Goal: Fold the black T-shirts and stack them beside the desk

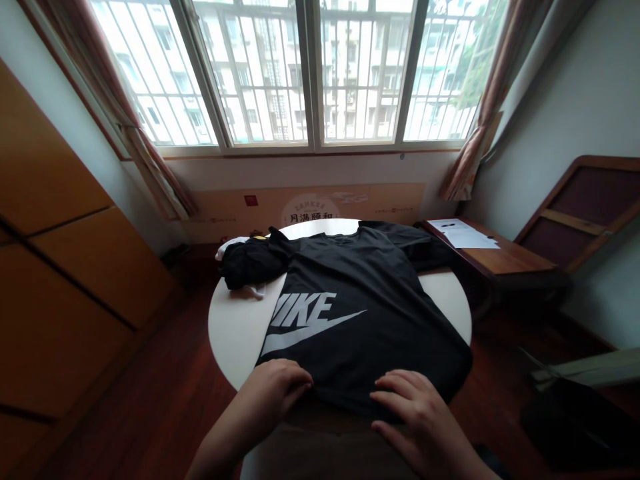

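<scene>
A black T-shirt [380, 333] with a large grey logo lies spread over a round white table [230, 333]. Its collar points toward the window and its hem toward me. My left hand [283, 387] is closed at the near left part of the hem, with thumb and fingers pinching the cloth. At the near right of the hem, my right hand [410, 403] rests with fingers apart and the thumb held away from them. The right fingertips touch the black cloth. A bundle of dark and white clothes [253, 261] sits at the table's far left, against the shirt's sleeve.
Beyond the table, a long printed cardboard panel [210, 210] leans below the barred window [310, 80]. To the right stands a wooden side table [520, 260] with white papers [465, 233]. A wooden cabinet [65, 280] fills the left side.
</scene>
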Demonstrator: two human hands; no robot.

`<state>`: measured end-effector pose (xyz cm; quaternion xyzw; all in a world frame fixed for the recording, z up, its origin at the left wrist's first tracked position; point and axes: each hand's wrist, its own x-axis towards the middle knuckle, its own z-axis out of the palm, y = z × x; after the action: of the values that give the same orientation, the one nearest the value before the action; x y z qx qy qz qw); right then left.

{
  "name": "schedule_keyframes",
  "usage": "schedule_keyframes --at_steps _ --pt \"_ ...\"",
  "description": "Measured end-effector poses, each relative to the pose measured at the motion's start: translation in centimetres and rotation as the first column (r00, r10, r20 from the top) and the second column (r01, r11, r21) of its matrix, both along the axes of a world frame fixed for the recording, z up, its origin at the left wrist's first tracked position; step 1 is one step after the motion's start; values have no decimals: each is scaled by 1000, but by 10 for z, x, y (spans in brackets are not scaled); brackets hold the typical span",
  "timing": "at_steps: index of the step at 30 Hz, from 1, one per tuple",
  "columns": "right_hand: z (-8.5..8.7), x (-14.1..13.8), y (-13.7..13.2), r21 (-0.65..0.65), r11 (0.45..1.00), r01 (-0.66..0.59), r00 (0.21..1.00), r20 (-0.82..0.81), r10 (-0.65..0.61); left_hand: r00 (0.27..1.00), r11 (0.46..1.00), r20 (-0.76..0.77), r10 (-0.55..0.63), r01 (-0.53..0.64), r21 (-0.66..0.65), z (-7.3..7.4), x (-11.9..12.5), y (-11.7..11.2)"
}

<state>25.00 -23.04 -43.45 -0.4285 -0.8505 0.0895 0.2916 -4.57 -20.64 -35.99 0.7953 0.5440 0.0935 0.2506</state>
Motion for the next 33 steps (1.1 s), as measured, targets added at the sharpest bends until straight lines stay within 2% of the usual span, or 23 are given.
schedule_keyframes --at_steps 8,12,16,20,23,28,33 --pt "6 -1 8 116 990 76 995 52 -83 967 969 166 195 -216 123 -9 9 -1" --pt "-6 -7 11 180 978 110 989 77 -126 960 958 230 163 -209 194 -15 13 2" --pt "-24 -2 18 221 960 171 982 41 -185 985 965 157 67 -104 240 -11 6 3" --pt "-28 30 21 257 921 293 956 -41 -292 997 957 24 -72 63 285 -5 -6 1" --pt "-27 70 20 255 877 407 912 -55 -407 994 934 -40 -106 113 339 -6 -16 -1" --pt "-34 129 20 190 797 574 817 -67 -573 998 884 -44 -37 53 465 -9 -36 -6" --pt "-38 146 10 -53 813 579 766 -305 -566 995 822 52 80 -95 561 -23 -64 -13"
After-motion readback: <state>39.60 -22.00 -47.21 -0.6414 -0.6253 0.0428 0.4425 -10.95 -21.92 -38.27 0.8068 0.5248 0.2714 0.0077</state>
